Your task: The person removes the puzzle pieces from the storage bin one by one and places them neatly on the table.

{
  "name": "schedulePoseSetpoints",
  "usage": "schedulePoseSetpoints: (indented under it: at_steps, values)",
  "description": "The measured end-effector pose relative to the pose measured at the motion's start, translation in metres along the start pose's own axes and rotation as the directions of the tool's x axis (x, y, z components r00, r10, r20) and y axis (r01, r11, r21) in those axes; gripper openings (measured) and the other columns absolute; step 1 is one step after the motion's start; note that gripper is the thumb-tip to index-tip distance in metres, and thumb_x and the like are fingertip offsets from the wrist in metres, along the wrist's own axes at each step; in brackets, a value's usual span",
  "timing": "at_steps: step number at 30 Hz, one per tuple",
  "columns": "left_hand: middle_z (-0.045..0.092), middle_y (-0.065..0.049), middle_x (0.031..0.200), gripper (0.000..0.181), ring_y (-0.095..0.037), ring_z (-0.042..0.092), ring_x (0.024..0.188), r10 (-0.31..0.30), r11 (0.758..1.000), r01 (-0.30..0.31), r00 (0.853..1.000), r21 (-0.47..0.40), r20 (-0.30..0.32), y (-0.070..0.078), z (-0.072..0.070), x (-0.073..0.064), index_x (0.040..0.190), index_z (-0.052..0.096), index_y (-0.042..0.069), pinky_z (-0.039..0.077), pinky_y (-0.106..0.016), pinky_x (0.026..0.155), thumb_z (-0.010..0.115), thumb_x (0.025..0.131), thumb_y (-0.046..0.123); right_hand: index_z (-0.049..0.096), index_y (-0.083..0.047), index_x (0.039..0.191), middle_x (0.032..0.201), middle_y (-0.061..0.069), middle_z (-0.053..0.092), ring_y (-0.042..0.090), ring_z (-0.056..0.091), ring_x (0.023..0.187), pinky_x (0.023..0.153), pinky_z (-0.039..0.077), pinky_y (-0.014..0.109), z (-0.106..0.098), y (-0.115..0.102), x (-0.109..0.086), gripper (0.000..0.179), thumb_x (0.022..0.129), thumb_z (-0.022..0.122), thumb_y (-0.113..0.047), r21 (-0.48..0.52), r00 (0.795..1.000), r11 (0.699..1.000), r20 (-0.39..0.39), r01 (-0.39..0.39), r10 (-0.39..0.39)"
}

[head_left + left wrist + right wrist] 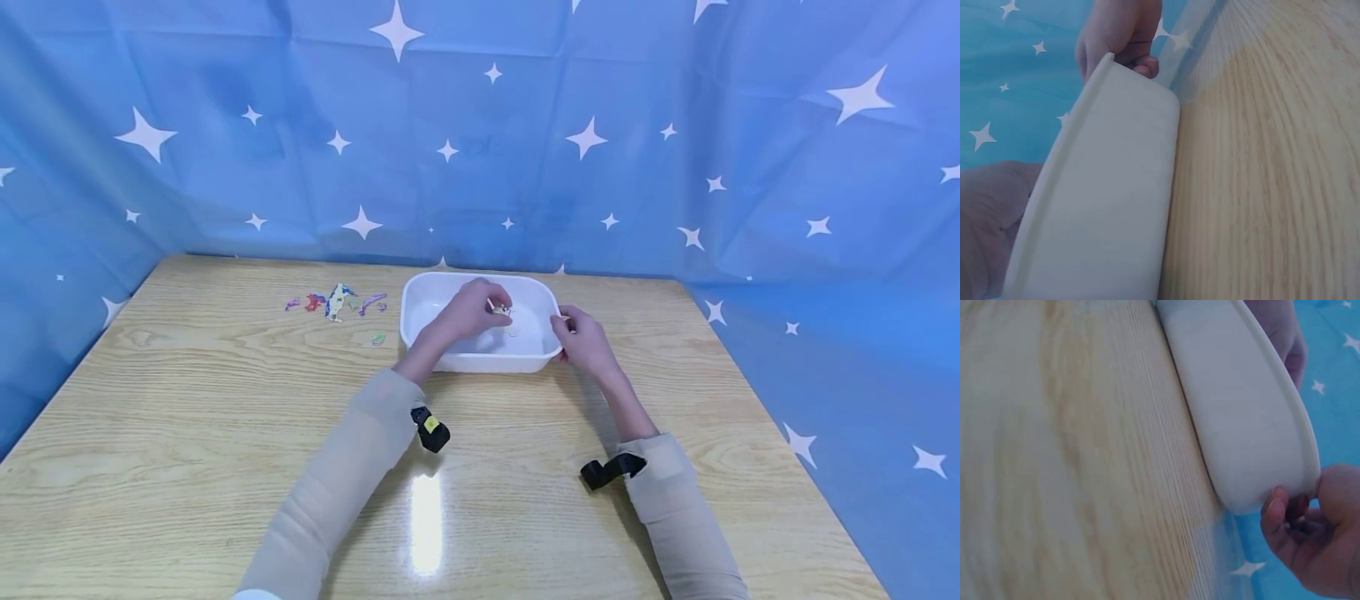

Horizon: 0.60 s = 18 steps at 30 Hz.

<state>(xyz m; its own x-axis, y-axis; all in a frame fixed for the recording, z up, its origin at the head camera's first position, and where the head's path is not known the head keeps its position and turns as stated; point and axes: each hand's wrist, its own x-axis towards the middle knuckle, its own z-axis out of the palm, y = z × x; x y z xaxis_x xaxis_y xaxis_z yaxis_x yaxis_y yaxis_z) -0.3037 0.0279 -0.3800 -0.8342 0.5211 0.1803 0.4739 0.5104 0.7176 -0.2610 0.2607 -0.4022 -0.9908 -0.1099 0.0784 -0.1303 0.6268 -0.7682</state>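
A white rectangular basin (480, 363) with rounded corners stands on the wooden table near its far edge. Over its inside, my left hand (474, 308) pinches a small pale piece (502, 311) between thumb and fingers; its exact kind is too small to tell. Another small pale piece seems to lie on the basin floor below it. My right hand (587, 340) grips the basin's right end, thumb at the rim and fingers curled under the outer wall. In the right wrist view those fingers (1277, 509) touch the basin wall (1241, 419). The left wrist view shows mostly the basin's outer side (1104, 187).
Left of the basin lie several small colourful flat pieces: a blue and cream one (337, 302), a red one (313, 302), a purple strip (372, 302) and a green one (378, 339). A blue curtain with white stars (480, 192) hangs behind the table (225, 417).
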Motion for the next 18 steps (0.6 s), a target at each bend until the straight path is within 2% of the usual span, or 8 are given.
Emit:
schedulePoseSetpoints:
  at_steps: [9,18]
  values:
    - [0.065,-0.012,0.107,0.024,-0.023,0.064,0.094,0.008,1.000,-0.008,1.000,-0.027,-0.012,0.006,-0.024,-0.021,0.113,0.070,-0.002,0.052,-0.031,0.084,0.074,0.092,0.009,0.053,0.005,0.138,0.081,0.018,0.059,0.020,0.059,0.056,0.051,0.053,0.028,0.000,0.000,0.000,0.043,0.107,0.048,-0.024,0.012,1.000,1.000,0.003,0.000,0.000]
    - [0.063,-0.013,0.113,0.025,-0.023,0.064,0.093,0.030,0.999,-0.031,0.998,-0.021,-0.046,0.007,-0.041,-0.045,0.115,0.069,-0.003,0.054,-0.033,0.081,0.073,0.092,0.008,0.053,0.004,0.137,0.081,0.017,0.059,0.021,0.060,0.056,0.051,0.053,0.028,0.001,0.001,0.000,0.042,0.107,0.048,-0.024,0.010,1.000,1.000,-0.004,-0.003,0.003]
